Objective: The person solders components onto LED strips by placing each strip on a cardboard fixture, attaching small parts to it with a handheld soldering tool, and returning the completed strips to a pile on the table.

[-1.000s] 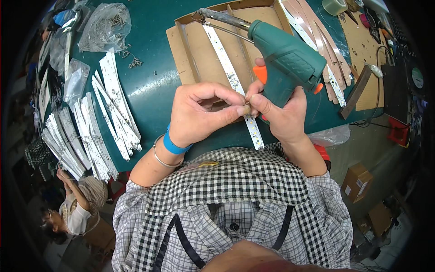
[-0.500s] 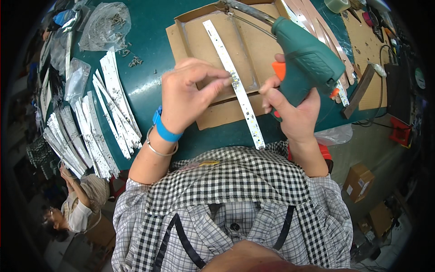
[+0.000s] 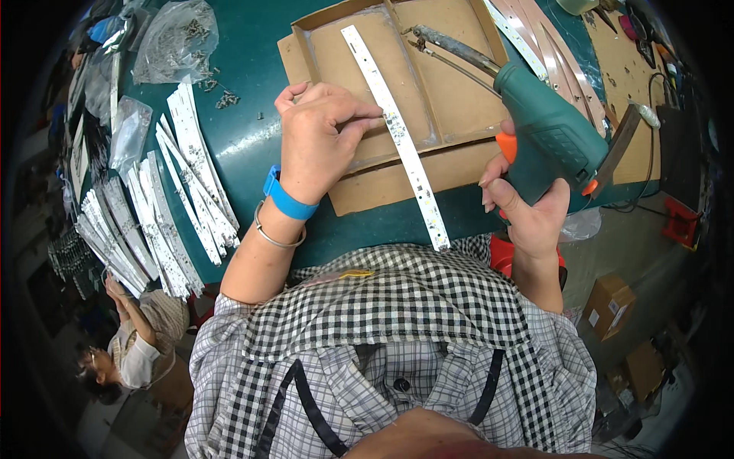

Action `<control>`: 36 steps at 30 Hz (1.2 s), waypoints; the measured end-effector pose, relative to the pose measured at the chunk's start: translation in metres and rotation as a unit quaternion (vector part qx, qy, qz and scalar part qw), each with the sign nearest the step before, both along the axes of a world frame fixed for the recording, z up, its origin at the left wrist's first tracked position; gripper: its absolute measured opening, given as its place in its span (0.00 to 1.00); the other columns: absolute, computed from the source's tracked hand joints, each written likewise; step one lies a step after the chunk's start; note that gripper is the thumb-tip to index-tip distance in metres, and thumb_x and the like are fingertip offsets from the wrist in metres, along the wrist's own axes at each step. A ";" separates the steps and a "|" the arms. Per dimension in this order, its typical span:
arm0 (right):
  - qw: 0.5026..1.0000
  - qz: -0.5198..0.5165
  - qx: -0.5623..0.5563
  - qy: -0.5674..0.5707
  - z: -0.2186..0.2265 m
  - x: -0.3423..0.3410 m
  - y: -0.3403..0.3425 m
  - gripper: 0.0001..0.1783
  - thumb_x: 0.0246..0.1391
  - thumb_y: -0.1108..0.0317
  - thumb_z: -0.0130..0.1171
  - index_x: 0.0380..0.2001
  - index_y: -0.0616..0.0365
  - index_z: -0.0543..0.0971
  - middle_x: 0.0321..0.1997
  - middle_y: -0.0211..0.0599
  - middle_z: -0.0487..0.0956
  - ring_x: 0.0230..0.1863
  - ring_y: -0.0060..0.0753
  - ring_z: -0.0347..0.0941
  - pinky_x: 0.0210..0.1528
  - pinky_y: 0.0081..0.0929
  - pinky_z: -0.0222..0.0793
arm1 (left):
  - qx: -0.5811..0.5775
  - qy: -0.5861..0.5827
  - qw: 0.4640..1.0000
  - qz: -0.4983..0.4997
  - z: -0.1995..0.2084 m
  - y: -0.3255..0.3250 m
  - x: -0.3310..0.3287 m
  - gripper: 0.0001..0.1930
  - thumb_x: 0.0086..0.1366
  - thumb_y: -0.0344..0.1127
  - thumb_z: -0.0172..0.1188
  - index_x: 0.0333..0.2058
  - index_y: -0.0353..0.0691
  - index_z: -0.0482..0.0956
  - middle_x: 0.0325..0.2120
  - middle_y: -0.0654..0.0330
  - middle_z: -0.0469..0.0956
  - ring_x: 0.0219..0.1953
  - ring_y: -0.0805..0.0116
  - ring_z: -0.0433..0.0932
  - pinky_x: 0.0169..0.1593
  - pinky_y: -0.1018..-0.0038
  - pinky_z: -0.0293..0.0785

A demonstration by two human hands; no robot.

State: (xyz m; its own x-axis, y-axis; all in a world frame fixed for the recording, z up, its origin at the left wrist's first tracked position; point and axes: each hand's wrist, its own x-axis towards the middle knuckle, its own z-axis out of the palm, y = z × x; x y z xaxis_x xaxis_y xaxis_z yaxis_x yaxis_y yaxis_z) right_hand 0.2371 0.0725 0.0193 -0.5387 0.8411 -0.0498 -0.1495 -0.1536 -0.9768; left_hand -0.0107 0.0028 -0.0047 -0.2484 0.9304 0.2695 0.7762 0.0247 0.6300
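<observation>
A long white circuit board strip with small components lies slantwise over a cardboard tray, its near end reaching toward my apron. My left hand is closed in a pinch at the strip's left edge, by a cluster of components. Whether a tiny part is also between those fingertips cannot be made out. On the right, my right hand grips the handle of a green soldering gun with an orange trigger. Its long metal tip and thin feed tube point up and left over the tray, apart from the strip.
Bundles of white strips lie at the table's left, below a clear bag of small parts. Copper-coloured strips and a dark bar lie at the right. Another person sits at the lower left.
My right hand has drawn the soldering gun right and toward me, bringing its tip into fuller view. My left hand has shifted slightly up along the strip's edge.
</observation>
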 end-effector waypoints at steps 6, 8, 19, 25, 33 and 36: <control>0.999 0.012 -0.018 -0.029 -0.001 0.002 -0.003 0.33 0.49 0.72 0.67 0.56 0.72 0.66 0.30 0.43 0.76 0.24 0.25 0.71 0.23 0.20 0.68 | -0.014 -0.056 0.998 0.017 -0.007 -0.004 0.002 0.05 0.47 0.32 0.72 0.26 0.49 0.87 0.21 0.69 0.78 0.31 0.73 0.76 0.53 0.65 0.57; 0.999 0.009 -0.017 -0.033 0.000 0.002 -0.004 0.34 0.49 0.71 0.68 0.57 0.71 0.66 0.28 0.41 0.76 0.23 0.25 0.71 0.24 0.19 0.68 | -0.017 -0.059 0.998 0.020 -0.009 -0.004 0.002 0.05 0.47 0.32 0.72 0.26 0.49 0.87 0.22 0.69 0.78 0.31 0.73 0.76 0.53 0.66 0.58; 0.999 0.008 -0.024 -0.042 -0.001 0.004 -0.006 0.33 0.48 0.73 0.67 0.56 0.71 0.66 0.29 0.41 0.76 0.24 0.25 0.72 0.24 0.19 0.68 | 0.008 -0.050 0.999 0.021 -0.014 -0.004 0.001 0.06 0.47 0.31 0.71 0.26 0.49 0.87 0.22 0.69 0.78 0.31 0.74 0.76 0.51 0.68 0.58; 0.999 0.007 -0.019 -0.038 -0.004 0.006 -0.006 0.32 0.48 0.74 0.67 0.56 0.70 0.66 0.30 0.42 0.77 0.23 0.25 0.72 0.24 0.19 0.68 | 0.007 -0.067 0.998 0.018 -0.016 -0.004 0.001 0.06 0.47 0.31 0.71 0.26 0.49 0.87 0.21 0.69 0.78 0.31 0.74 0.75 0.51 0.68 0.58; 0.998 0.005 -0.027 -0.056 0.001 0.004 -0.006 0.33 0.47 0.72 0.68 0.56 0.69 0.66 0.29 0.41 0.76 0.24 0.24 0.72 0.25 0.19 0.68 | 0.020 -0.051 0.998 0.020 -0.016 -0.004 0.001 0.06 0.47 0.29 0.71 0.26 0.49 0.87 0.21 0.69 0.78 0.31 0.74 0.75 0.50 0.68 0.58; 0.998 0.005 -0.025 -0.059 -0.001 0.005 -0.006 0.34 0.47 0.72 0.68 0.56 0.69 0.67 0.28 0.40 0.76 0.24 0.24 0.72 0.25 0.19 0.68 | 0.027 -0.048 0.998 0.015 -0.017 -0.004 0.000 0.07 0.46 0.28 0.71 0.25 0.49 0.87 0.20 0.69 0.78 0.31 0.74 0.75 0.50 0.68 0.58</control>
